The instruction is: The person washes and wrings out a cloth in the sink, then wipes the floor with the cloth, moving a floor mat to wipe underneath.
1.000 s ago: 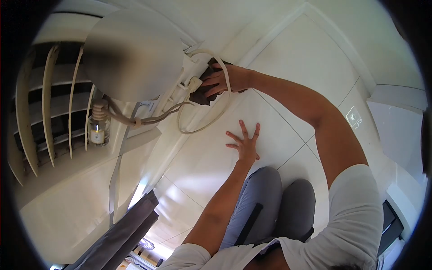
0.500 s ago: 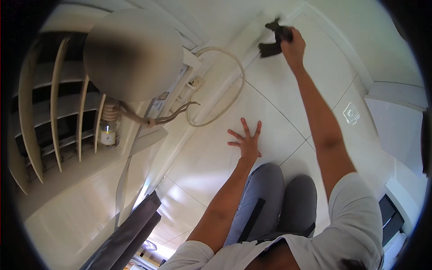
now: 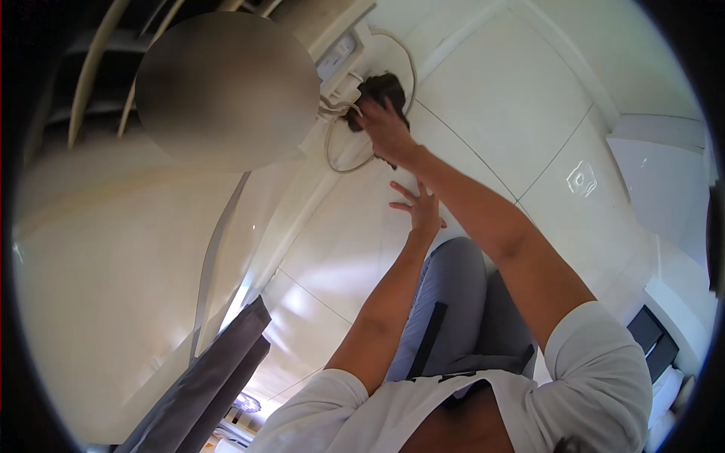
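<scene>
Pale floor tiles (image 3: 521,98) spread toward two o'clock; near half past ten, one round grey blur (image 3: 226,90) blocks my view. Just past twelve I have the right hand (image 3: 387,133) holding one dark cloth (image 3: 385,87), fingers motion-smeared, thumb hidden. One cable (image 3: 349,171) curves around it, partly covered. Near centre, toward three, the left hand (image 3: 425,214) splays wide, partly behind the right forearm (image 3: 491,219).

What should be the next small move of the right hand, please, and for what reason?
Probably the right hand should draw the cloth slowly away from the cable. The hand is on the cloth, and the cable appears to curve around both, so a quick pull might snag it. Whether cloth and cable touch, I cannot tell.
</scene>
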A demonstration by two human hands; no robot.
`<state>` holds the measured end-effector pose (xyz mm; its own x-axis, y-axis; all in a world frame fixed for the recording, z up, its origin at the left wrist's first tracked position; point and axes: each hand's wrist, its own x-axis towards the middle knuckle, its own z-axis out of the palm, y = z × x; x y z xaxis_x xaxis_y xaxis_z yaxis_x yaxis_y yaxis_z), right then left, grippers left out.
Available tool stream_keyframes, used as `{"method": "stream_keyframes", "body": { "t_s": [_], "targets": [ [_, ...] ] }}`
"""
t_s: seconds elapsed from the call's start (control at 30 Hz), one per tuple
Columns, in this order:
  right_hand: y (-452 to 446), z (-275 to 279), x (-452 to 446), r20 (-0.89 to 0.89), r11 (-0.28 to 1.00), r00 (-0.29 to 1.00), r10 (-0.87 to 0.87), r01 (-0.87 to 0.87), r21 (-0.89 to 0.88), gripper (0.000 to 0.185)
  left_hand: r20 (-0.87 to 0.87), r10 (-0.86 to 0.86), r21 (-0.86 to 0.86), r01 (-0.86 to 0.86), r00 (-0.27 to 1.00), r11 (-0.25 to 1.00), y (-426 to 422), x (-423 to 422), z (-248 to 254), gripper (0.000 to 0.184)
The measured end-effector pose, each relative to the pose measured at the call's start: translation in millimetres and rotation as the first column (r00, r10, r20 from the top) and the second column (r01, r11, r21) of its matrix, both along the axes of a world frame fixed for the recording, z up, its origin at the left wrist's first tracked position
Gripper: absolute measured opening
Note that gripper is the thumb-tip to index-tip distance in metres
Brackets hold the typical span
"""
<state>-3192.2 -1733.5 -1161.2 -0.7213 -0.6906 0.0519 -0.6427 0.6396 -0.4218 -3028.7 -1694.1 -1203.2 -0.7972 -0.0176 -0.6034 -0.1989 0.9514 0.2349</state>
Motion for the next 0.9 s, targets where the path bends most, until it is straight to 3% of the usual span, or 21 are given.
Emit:
{"method": "stream_keyframes", "body": {
  "t_s": [0.03,0.07,0.1,0.17,0.2,0.27,0.3,0.37,0.4,0.47,0.5,0.53,0.6,0.63,0.7,0.8,0.83,0.87,0.9],
  "targets": [
    [-9,-2,11,-0.084,0.989,0.993,-0.079,0.068,-0.129,0.034,-0.234,0.116,0.084,-0.099,0.965,0.992,-1,10,-13,0.104],
    [-12,0,16,-0.090,0.989,0.993,-0.073,0.060,-0.132,0.034,-0.438,0.235,0.182,-0.171,0.868,0.968,-3,16,-13,0.094],
    [-14,2,22,-0.052,0.993,0.998,-0.038,0.031,-0.117,0.034,-0.440,0.234,0.179,-0.170,0.867,0.969,-9,22,-14,0.094],
    [-15,5,32,0.026,0.994,0.999,0.043,-0.040,-0.107,0.033,-0.372,0.520,0.639,-0.194,0.769,0.744,-37,28,-1,0.070],
    [-14,5,31,0.022,0.993,0.999,0.047,-0.044,-0.106,0.033,-0.375,0.523,0.640,-0.195,0.765,0.743,-46,33,8,0.070],
    [-12,4,31,0.060,0.917,0.980,0.191,-0.156,-0.366,0.032,0.052,0.896,0.718,-0.640,0.440,0.273,-65,51,27,0.050],
    [-6,7,32,0.056,0.917,0.980,0.192,-0.159,-0.365,0.032,0.089,0.937,0.763,-0.628,0.336,0.152,-76,55,31,0.042],
    [6,26,40,0.281,0.983,0.959,0.047,0.006,-0.185,0.034,0.209,0.962,0.831,-0.551,0.173,-0.081,-97,65,41,0.035],
    [8,31,51,0.278,0.983,0.959,0.047,0.006,-0.186,0.034,0.208,0.963,0.832,-0.548,0.173,-0.081,-104,64,52,0.035],
    [13,34,82,0.410,0.757,0.873,-0.264,0.451,-0.473,0.034,0.496,0.856,0.810,-0.433,0.145,-0.396,-113,55,83,0.039],
    [15,46,94,0.553,0.700,0.794,-0.252,0.545,-0.463,0.034,0.586,0.790,0.777,-0.400,0.180,-0.486,-112,43,106,0.043],
    [13,58,107,0.551,0.698,0.795,-0.251,0.544,-0.466,0.034,0.583,0.792,0.780,-0.399,0.182,-0.483,-112,34,119,0.043],
    [10,78,126,0.776,0.401,0.620,0.118,0.685,-0.608,0.034,0.671,0.693,0.740,-0.300,0.262,-0.602,-112,16,130,0.037],
    [12,85,127,0.773,0.390,0.624,0.113,0.688,-0.612,0.034,0.585,0.756,0.808,-0.286,0.293,-0.514,-119,11,112,0.030],
    [25,92,126,0.521,0.647,0.840,-0.150,0.482,-0.591,0.039,0.567,0.773,0.820,-0.283,0.285,-0.497,-132,-1,103,0.027],
    [58,92,120,0.391,0.584,0.861,-0.327,0.509,-0.632,0.038,0.566,0.771,0.820,-0.288,0.292,-0.494,-145,-28,118,0.025],
    [72,106,123,0.544,0.547,0.778,-0.314,0.617,-0.566,0.035,0.632,0.712,0.774,-0.229,0.304,-0.590,-142,-42,129,0.026],
    [81,102,130,0.549,0.528,0.769,-0.329,0.631,-0.568,0.035,0.693,0.647,0.714,-0.174,0.318,-0.679,-141,-53,132,0.027],
    [90,97,135,0.623,0.494,0.720,-0.307,0.680,-0.542,0.034,0.690,0.644,0.717,-0.191,0.329,-0.670,-138,-67,133,0.027]
  ]
}}
